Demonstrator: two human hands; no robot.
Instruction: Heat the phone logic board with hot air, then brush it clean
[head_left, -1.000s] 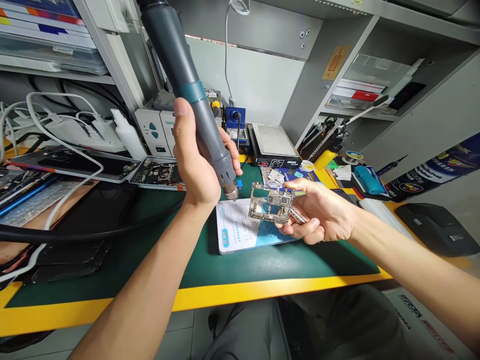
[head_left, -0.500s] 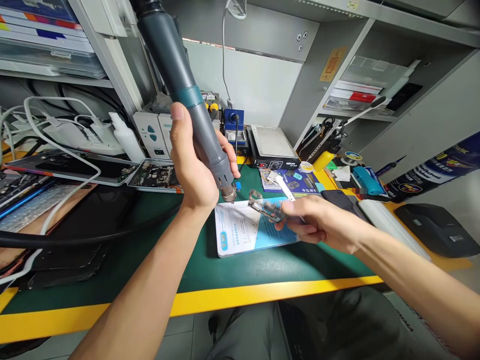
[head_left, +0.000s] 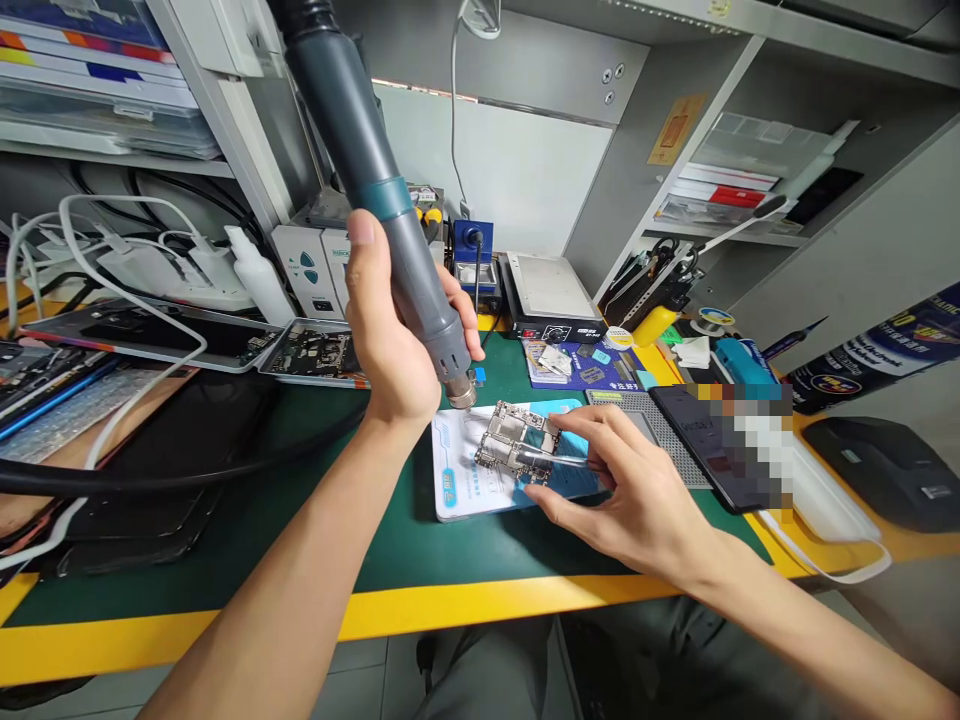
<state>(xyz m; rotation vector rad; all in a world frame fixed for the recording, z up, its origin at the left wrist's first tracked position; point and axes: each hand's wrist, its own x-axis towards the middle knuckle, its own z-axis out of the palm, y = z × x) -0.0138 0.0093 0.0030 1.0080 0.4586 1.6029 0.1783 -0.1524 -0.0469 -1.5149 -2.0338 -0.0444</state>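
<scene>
Head view: our left hand clasps the dark-grey cylindrical hot-air gun, slanting toward the silvery squarish circuit board over the white-and-blue flat pad; our nearer right hand grips slim metal tweezers, fingertips at the board's right side.

One head cam, pretty close in, looking forward and down across the tabletop from above its near edge.
</scene>
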